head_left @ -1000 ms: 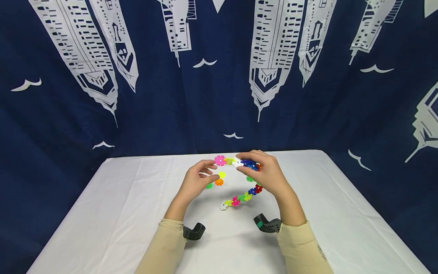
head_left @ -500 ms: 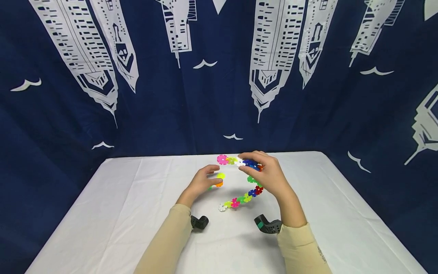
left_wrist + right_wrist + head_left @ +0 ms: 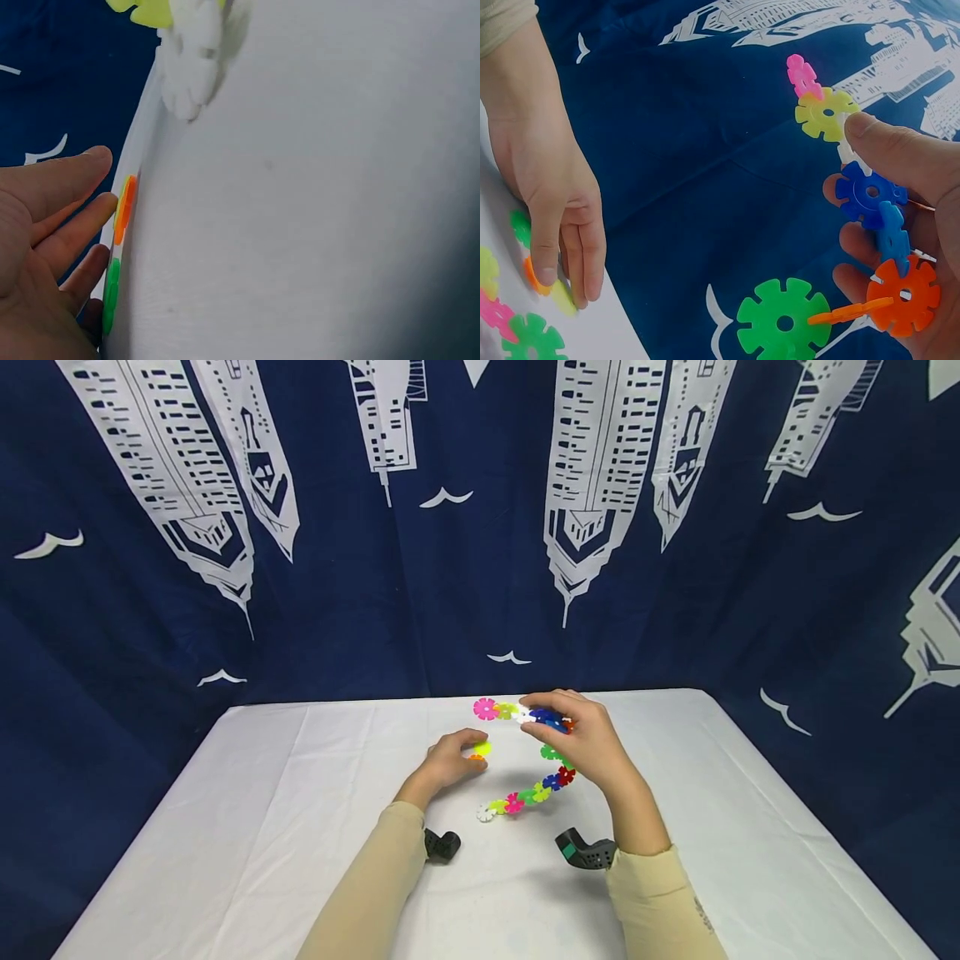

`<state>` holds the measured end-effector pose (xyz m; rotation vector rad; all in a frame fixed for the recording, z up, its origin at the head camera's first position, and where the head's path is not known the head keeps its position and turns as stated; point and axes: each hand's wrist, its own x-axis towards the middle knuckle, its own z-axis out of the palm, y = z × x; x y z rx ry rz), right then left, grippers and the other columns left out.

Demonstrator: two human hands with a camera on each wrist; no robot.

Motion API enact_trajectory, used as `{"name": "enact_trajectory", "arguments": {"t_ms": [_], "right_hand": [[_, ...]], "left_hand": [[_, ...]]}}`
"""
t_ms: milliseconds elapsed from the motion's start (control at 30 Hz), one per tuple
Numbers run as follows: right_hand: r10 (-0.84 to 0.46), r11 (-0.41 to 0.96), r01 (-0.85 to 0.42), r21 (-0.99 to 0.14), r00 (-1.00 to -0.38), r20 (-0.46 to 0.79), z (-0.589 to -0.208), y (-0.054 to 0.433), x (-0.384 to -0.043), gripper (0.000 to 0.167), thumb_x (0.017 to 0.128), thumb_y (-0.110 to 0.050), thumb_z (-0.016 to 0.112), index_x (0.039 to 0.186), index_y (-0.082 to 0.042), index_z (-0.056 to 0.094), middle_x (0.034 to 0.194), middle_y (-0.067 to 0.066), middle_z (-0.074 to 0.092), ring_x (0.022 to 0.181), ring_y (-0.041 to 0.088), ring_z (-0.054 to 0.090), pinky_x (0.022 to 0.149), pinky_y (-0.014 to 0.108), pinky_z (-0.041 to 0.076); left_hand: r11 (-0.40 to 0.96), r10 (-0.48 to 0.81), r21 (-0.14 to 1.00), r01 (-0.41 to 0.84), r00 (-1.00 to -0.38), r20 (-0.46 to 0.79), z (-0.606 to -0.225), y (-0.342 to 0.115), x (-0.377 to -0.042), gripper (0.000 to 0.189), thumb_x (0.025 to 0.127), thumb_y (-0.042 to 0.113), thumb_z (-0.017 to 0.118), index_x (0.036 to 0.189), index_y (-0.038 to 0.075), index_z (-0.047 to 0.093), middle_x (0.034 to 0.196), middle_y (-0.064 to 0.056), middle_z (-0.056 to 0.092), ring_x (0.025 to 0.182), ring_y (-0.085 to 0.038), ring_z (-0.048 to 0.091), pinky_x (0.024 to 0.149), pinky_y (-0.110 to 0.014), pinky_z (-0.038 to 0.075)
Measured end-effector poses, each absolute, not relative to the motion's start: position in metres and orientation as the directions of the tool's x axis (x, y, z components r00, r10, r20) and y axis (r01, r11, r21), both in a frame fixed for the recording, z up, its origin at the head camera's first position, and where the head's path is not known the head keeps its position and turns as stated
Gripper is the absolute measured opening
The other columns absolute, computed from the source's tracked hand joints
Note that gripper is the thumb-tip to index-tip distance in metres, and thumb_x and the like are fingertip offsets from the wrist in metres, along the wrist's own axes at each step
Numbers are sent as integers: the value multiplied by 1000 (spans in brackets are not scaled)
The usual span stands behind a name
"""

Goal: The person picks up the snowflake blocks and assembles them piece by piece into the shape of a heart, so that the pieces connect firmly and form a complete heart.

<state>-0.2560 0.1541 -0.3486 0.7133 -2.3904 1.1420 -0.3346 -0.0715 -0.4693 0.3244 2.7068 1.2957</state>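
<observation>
My right hand (image 3: 588, 735) holds up a chain of flower-shaped interlocking discs, pinching it near a white disc (image 3: 851, 157). A pink disc (image 3: 486, 709) ends the chain's upper part. From the hand it curves down past blue, orange, green and dark red pieces to a white disc (image 3: 487, 812) at its lower end. My left hand (image 3: 444, 760) reaches low over the table, thumb and fingers spread apart. Right by its fingertips lie a loose yellow disc (image 3: 482, 748) and an orange disc (image 3: 127, 206). A green disc (image 3: 112, 296) lies under its lower fingers in the left wrist view.
A white cloth covers the table (image 3: 262, 810). Behind its far edge hangs a navy curtain (image 3: 450, 585) with white building and bird prints. Black camera mounts sit at both wrists, the right one (image 3: 585, 850) nearer the lower chain end.
My left hand has left the chain's pink end and moved down to the loose yellow and orange discs. The right hand and chain have stayed nearly still.
</observation>
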Motion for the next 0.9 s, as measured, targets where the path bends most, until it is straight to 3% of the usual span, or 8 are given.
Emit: {"name": "enact_trajectory", "arguments": {"t_ms": [333,700,900], "right_hand": [[-287,549,-604,-578,-786,548,-351,153,-258,31,86,-18,80,116,-13,74,103,1,74,95,16,62,81,26,56],[-280,548,-589,-594,-798,534,-350,153,-257,31,86,-18,79,117,-13,73,107,1,74,99,17,65,85,28,58],[-276,548,-586,-597,-800,532,-350,152,-255,30,87,-19,78,116,-14,73,107,1,74,99,16,65,86,31,58]], "left_hand": [[631,234,748,206,-970,69,-474,-78,-321,34,85,-3,72,115,13,70,119,-4,72,123,-27,62,111,-46,45],[606,208,764,220,-971,114,-475,-99,-304,32,85,-4,71,112,12,70,102,0,75,113,-25,66,108,-47,46],[607,243,759,234,-965,103,-475,-112,-296,40,84,-10,66,117,12,70,113,-3,73,118,-27,64,109,-48,45]]}}
